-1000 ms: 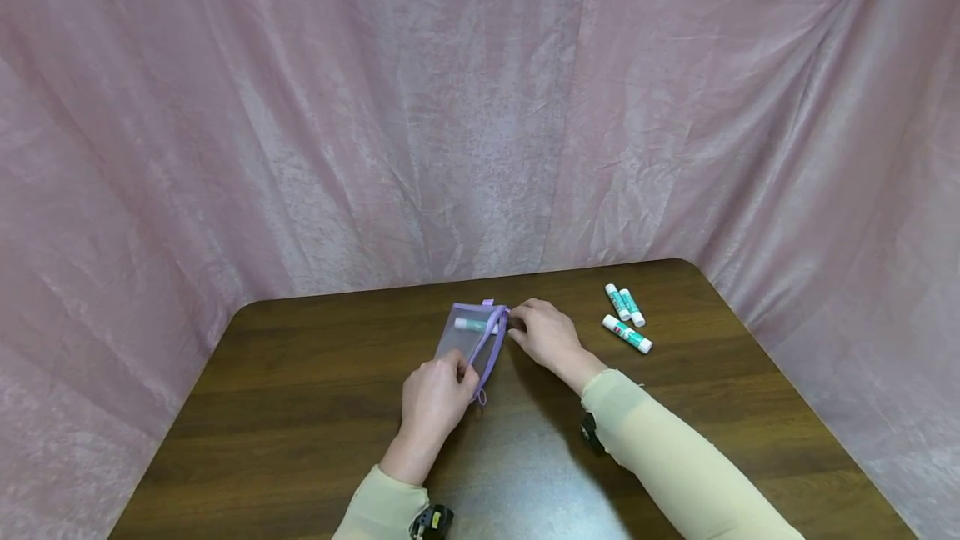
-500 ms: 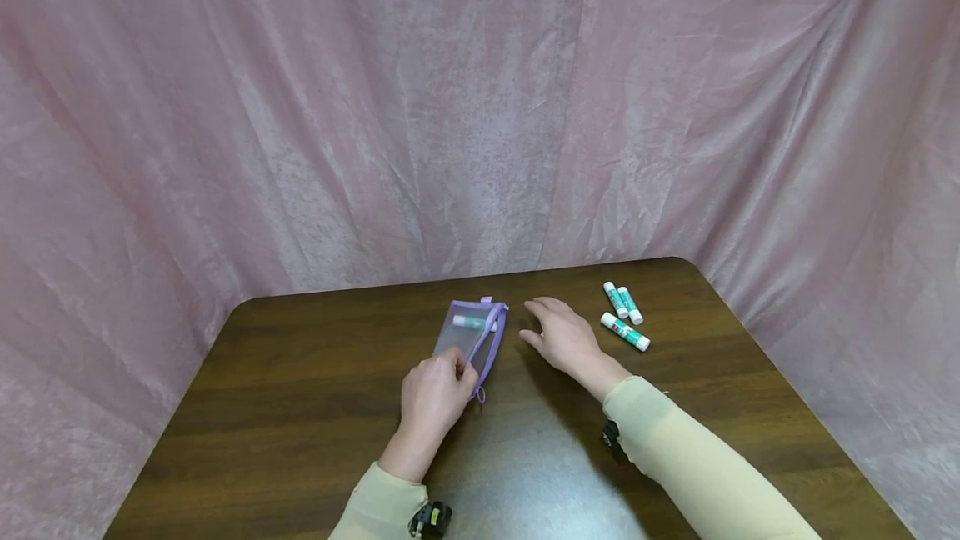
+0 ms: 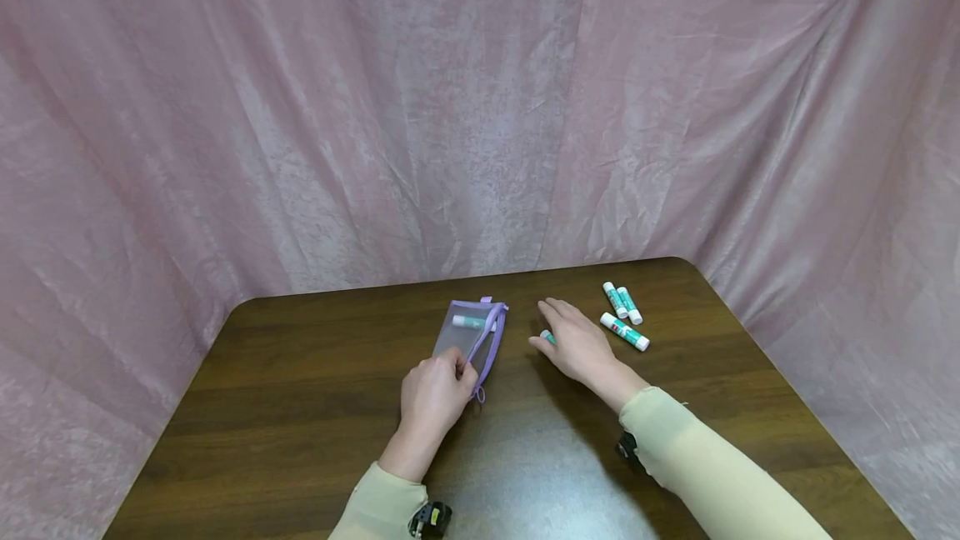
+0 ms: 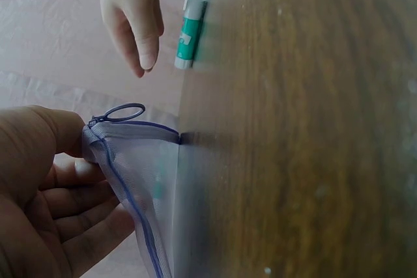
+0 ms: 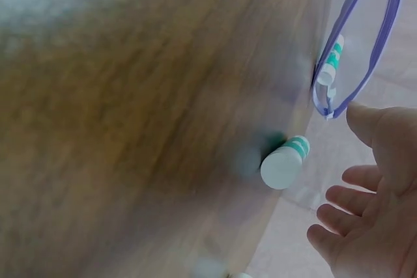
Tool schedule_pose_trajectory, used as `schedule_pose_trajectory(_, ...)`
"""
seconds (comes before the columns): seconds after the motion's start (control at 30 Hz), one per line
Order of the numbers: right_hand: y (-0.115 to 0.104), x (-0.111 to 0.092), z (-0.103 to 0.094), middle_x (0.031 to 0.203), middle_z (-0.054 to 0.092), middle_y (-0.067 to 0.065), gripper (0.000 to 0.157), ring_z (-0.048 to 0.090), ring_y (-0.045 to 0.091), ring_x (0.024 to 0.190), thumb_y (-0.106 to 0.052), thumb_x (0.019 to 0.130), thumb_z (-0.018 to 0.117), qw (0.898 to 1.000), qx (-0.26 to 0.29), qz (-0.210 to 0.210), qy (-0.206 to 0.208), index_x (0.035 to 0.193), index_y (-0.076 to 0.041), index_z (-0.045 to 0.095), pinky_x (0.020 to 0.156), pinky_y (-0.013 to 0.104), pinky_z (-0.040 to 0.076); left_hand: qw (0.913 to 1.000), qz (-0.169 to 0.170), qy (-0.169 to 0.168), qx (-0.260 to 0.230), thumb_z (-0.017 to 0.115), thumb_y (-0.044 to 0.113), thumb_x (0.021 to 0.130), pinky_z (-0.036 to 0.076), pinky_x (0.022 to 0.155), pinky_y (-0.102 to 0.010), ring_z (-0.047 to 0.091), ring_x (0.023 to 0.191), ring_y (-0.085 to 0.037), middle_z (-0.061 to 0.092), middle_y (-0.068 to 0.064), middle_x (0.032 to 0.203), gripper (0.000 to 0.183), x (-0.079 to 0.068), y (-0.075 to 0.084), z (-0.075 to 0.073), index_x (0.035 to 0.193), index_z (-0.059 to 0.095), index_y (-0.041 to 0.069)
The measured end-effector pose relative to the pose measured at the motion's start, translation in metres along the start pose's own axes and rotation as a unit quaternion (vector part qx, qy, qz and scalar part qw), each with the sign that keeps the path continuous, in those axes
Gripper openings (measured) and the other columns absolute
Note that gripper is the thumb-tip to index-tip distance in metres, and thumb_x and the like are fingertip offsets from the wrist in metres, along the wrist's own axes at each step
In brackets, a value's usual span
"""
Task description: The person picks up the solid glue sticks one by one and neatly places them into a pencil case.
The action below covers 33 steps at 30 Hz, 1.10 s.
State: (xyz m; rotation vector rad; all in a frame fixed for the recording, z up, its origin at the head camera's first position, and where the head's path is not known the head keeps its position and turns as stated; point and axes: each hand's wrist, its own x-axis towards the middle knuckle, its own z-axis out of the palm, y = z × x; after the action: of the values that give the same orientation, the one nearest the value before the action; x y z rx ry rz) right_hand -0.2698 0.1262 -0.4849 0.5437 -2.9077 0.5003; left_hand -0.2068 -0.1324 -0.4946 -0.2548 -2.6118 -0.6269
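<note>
Head: mesh pouch (image 3: 474, 340) in left hand (image 3: 438, 392)

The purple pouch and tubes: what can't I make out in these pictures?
Head view: most of the middle tube, covered by the right hand.
Head view: part of the purple pouch, covered by the left hand.
Left wrist: the enclosed tube, blurred by mesh.
Right wrist: a white object, cut off by the bottom edge.

1 tube (image 3: 469, 322) inside purple pouch (image 3: 463, 340)
</note>
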Motion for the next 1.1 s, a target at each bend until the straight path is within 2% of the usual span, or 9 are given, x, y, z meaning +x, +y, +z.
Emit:
schedule_pose_trajectory(0.63, 0.015, -0.028, -0.010, 0.168, 0.044, 0.027, 0.083, 0.038, 0.047, 0.157, -0.044, 0.106, 0.074, 1.000, -0.012, -0.008, 0.022, 0.165, 0.005, 0.041, 0.126, 0.059, 0.032, 0.9999, -0.006, -0.009, -0.002, 0.074, 0.015, 0.091, 0.042, 0.049, -0.042, 0.049, 0.050, -0.019, 0.055, 0.004, 0.060, 0.023, 0.000, 0.001, -0.002, 0.074, 0.059, 0.019)
schedule_pose_trajectory(1.1, 0.031, -0.048, -0.014, 0.163, 0.049, 0.028, 0.078, 0.041, 0.048, 0.155, -0.040, 0.105, 0.076, 0.999, -0.038, -0.015, 0.034, 0.160, 0.006, 0.048, 0.126, 0.057, 0.031, 0.9999, -0.007, -0.008, -0.001, 0.074, 0.014, 0.091, 0.042, 0.049, -0.041, 0.049, 0.050, -0.019, 0.056, 0.004, 0.060, 0.023, 0.000, 0.002, -0.004, 0.074, 0.059, 0.019)
